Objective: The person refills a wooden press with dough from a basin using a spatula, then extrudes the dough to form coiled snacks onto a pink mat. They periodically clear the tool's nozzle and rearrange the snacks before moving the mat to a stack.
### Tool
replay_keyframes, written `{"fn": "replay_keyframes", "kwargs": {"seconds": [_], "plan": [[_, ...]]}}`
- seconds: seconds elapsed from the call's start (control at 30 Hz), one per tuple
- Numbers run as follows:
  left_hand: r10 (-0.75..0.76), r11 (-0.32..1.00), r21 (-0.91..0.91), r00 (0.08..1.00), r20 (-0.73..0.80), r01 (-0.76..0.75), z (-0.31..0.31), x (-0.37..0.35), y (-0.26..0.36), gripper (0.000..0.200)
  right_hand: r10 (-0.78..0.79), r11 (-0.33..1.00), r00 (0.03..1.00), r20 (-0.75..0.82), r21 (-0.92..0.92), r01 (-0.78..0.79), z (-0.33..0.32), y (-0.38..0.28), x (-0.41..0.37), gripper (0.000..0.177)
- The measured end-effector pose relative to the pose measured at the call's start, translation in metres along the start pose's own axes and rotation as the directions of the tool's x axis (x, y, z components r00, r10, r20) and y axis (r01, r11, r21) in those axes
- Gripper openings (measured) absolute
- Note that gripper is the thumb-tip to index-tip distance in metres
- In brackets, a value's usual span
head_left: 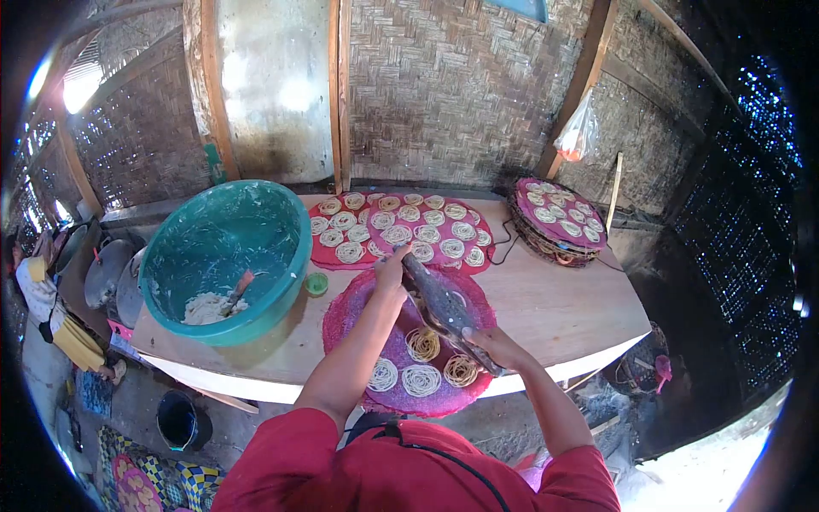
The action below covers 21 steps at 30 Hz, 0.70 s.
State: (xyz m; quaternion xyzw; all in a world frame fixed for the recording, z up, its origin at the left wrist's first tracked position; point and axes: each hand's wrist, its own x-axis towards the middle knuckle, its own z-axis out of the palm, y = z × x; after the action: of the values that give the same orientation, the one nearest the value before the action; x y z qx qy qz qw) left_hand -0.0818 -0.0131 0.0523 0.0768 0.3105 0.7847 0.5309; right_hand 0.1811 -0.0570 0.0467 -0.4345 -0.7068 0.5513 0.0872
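Observation:
Both my hands grip a long, dark wooden dough press [439, 300], held slantwise above a round pink mesh mat [343, 311]. My left hand [392, 273] is closed around its upper far end. Around the lower near end, my right hand [496, 347] is closed. White coils of thin dough strands [421, 381] lie on the mat near its front edge. Brownish coils [422, 344] sit beside and partly beneath the press. The press hides part of the mat and the underside of the tool.
On the table [580, 299], a large green basin [294, 286] holds white dough and a scoop-like tool. A small green cup [316, 284] stands beside it. Behind are red mats [328, 254] covered with coils. A stack of coil-laden trays [559, 247] is back right. A black bucket [184, 422] stands below.

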Motion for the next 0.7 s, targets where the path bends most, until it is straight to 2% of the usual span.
{"fn": "replay_keyframes", "kwargs": {"seconds": [0.07,0.1,0.13,0.17,0.2,0.23,0.27,0.3,0.33,0.37,0.4,0.43,0.5,0.57,0.6,0.67,0.7], "plan": [[0.135,0.984,0.113,0.990,0.042,-0.139,0.011,-0.012,0.015,0.017,-0.038,0.999,0.999,0.038,0.021,0.037,0.002,-0.009,-0.003,0.062],[0.134,0.984,0.115,0.990,0.042,-0.138,0.018,-0.021,0.024,0.017,-0.077,0.997,0.994,0.076,0.038,0.074,0.003,-0.013,-0.006,0.064],[0.157,0.970,0.167,0.980,0.126,-0.177,0.028,-0.032,0.034,0.017,-0.077,0.996,0.994,0.075,0.039,0.074,0.004,-0.014,-0.009,0.064],[0.176,0.952,0.213,0.962,0.210,-0.220,0.037,-0.043,0.044,0.019,-0.155,0.984,0.981,0.118,0.106,0.142,0.003,-0.014,-0.011,0.066],[0.175,0.952,0.214,0.962,0.210,-0.220,0.044,-0.052,0.051,0.019,-0.233,0.963,0.960,0.156,0.175,0.205,0.003,-0.014,-0.014,0.071],[0.195,0.960,0.140,0.935,0.296,-0.244,0.050,-0.062,0.058,0.023,-0.232,0.963,0.960,0.158,0.176,0.204,0.000,-0.013,-0.018,0.071],[0.219,0.963,0.065,0.900,0.377,-0.261,0.054,-0.071,0.064,0.028,-0.295,0.913,0.945,0.140,0.334,0.235,-0.004,-0.011,-0.022,0.074],[0.140,0.961,0.152,0.878,0.458,-0.233,0.052,-0.083,0.075,0.038,-0.354,0.838,0.929,0.112,0.480,0.261,-0.008,-0.008,-0.024,0.078],[0.143,0.960,0.151,0.879,0.454,-0.234,0.041,-0.078,0.075,0.038,-0.354,0.838,0.928,0.117,0.480,0.259,-0.009,0.002,-0.025,0.078],[0.217,0.768,0.416,0.809,0.547,-0.487,0.024,-0.066,0.070,0.032,-0.415,0.726,0.908,0.062,0.623,0.290,-0.008,0.019,-0.026,0.081],[0.235,0.442,0.589,0.721,0.652,-0.676,0.006,-0.055,0.064,0.027,-0.465,0.589,0.885,-0.004,0.745,0.313,-0.006,0.036,-0.024,0.084],[0.132,-0.113,0.615,0.602,0.788,-0.780,-0.017,-0.047,0.062,0.017,-0.510,0.528,0.860,0.034,0.801,0.281,-0.007,0.052,-0.019,0.088],[-0.017,-0.261,0.609,0.634,0.773,-0.749,-0.051,-0.048,0.036,0.012,-0.567,0.405,0.824,0.002,0.871,0.277,-0.007,0.067,-0.023,0.095],[-0.189,-0.337,0.643,0.718,0.670,-0.688,-0.068,-0.052,0.015,0.016,-0.637,0.258,0.770,-0.018,0.937,0.236,-0.011,0.104,-0.016,0.101],[-0.195,-0.337,0.640,0.716,0.670,-0.690,-0.070,-0.054,0.007,0.016,-0.537,0.254,0.819,-0.199,0.888,0.383,-0.011,0.124,-0.014,0.103],[-0.209,-0.444,0.594,0.722,0.659,-0.671,-0.067,-0.056,-0.007,0.014,-0.643,0.057,0.734,-0.219,0.942,0.331,-0.017,0.161,-0.004,0.101],[-0.211,-0.443,0.593,0.721,0.660,-0.673,-0.064,-0.053,-0.012,0.014,-0.749,0.000,0.631,-0.201,0.953,0.304,-0.019,0.165,0.001,0.097]]}}
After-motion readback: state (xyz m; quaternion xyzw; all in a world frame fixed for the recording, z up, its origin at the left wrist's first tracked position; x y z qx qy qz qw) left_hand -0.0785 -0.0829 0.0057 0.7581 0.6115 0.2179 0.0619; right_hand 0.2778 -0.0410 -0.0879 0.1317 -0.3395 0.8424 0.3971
